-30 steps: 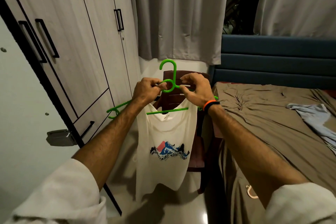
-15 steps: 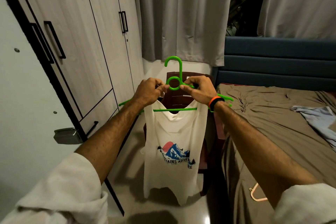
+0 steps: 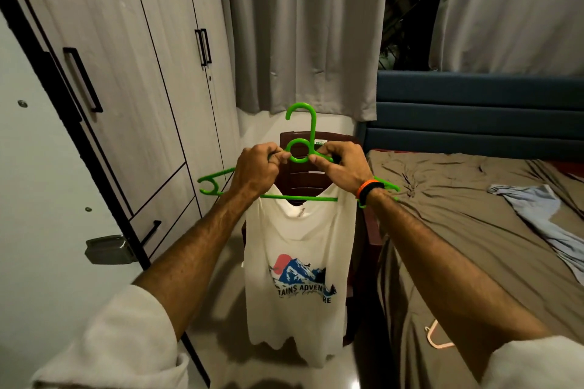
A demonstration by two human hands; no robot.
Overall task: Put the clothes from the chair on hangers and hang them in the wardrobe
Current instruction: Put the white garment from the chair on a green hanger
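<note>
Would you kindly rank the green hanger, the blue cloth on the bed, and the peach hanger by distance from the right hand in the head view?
From the right hand:
1. green hanger, gripped in that hand, at centre.
2. blue cloth, lying on the bed to the right.
3. peach hanger, on the bed's near edge, lower right.

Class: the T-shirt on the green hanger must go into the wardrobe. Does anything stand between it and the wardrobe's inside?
Yes. The wardrobe doors beside the T-shirt are shut. Both hands, left and right, grip the hanger.
</note>
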